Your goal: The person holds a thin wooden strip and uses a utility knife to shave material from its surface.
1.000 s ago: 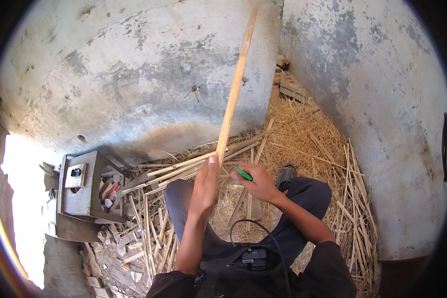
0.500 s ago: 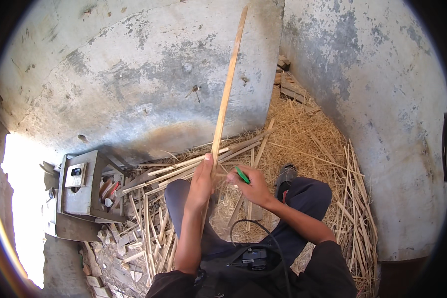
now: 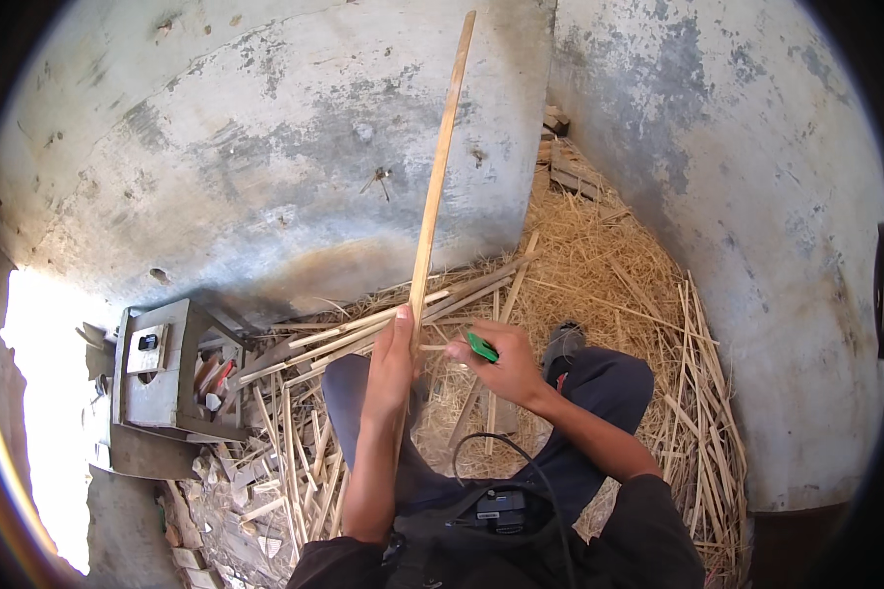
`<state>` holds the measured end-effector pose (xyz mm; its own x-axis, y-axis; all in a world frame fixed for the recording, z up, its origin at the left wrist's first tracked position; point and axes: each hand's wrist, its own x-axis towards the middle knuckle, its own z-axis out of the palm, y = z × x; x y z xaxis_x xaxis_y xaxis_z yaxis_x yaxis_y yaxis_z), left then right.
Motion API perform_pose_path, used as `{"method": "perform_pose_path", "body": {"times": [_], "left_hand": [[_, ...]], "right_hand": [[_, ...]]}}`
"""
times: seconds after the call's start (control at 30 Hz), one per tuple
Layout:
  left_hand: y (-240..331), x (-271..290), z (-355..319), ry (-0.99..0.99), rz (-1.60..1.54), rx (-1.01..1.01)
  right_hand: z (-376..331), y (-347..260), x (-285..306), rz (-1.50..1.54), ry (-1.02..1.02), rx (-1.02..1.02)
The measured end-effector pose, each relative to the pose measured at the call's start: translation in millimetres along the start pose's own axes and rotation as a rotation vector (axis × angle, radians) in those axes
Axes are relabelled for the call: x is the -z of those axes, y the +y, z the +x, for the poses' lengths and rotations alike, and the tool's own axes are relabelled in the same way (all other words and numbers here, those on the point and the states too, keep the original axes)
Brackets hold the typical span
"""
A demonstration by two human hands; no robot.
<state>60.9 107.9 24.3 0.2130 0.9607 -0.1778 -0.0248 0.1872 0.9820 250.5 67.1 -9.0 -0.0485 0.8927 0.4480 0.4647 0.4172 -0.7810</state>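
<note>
The left grip [image 3: 391, 363] is closed around a long, flat wooden strip [image 3: 440, 177], with the thumb laid along it near the top of the fist. From this grip the strip rises up and slightly to the right, its far end standing against the mottled wall [image 3: 265, 128] well beyond; its lower end runs down beside the left forearm, where the arm partly hides it. Just to the right of the left grip, and apart from it, the right grip [image 3: 509, 363] is clenched on a small green tool [image 3: 482, 347], whose bright body shows above the curled fingers. A thin pale shape spans the narrow gap between the two grips, too small to identify. Beyond the left grip, more wooden strips [image 3: 336, 339] lie in a loose slanting bundle, and others [image 3: 295, 461] are scattered below it to the left. Past the right grip spreads a heap of straw-like shavings [image 3: 599, 250], with a dark shoe [image 3: 566, 344] near the wrist and a further row of strips [image 3: 702, 412] farther right. Well to the left of both grips stands a weathered wooden box [image 3: 157, 401], with a small black object [image 3: 147, 343] on its pale panel. Beneath the grips, toward the body, a black device [image 3: 501, 512] with a looping cable [image 3: 523, 448] rests against the person's dark clothing.
</note>
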Motion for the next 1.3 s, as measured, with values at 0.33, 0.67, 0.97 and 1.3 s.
{"method": "perform_pose_path", "body": {"times": [0.33,0.67,0.97,1.3], "left_hand": [[-1.6,1.1,-0.4,0.066,-0.07,-0.063],[-3.1,4.2,-4.4,-0.03,0.051,-0.237],[-1.7,-13.1,-10.6,-0.01,0.081,-0.23],[-2.2,-14.7,-13.2,-0.013,-0.126,-0.174]], "right_hand": [[0.6,-15.9,2.0,0.247,0.017,-0.096],[-1.5,8.3,-0.3,0.462,-0.152,-0.39],[4.7,-11.4,4.9,-0.015,-0.005,0.111],[-4.4,-14.1,-3.0,-0.173,-0.11,0.2]]}}
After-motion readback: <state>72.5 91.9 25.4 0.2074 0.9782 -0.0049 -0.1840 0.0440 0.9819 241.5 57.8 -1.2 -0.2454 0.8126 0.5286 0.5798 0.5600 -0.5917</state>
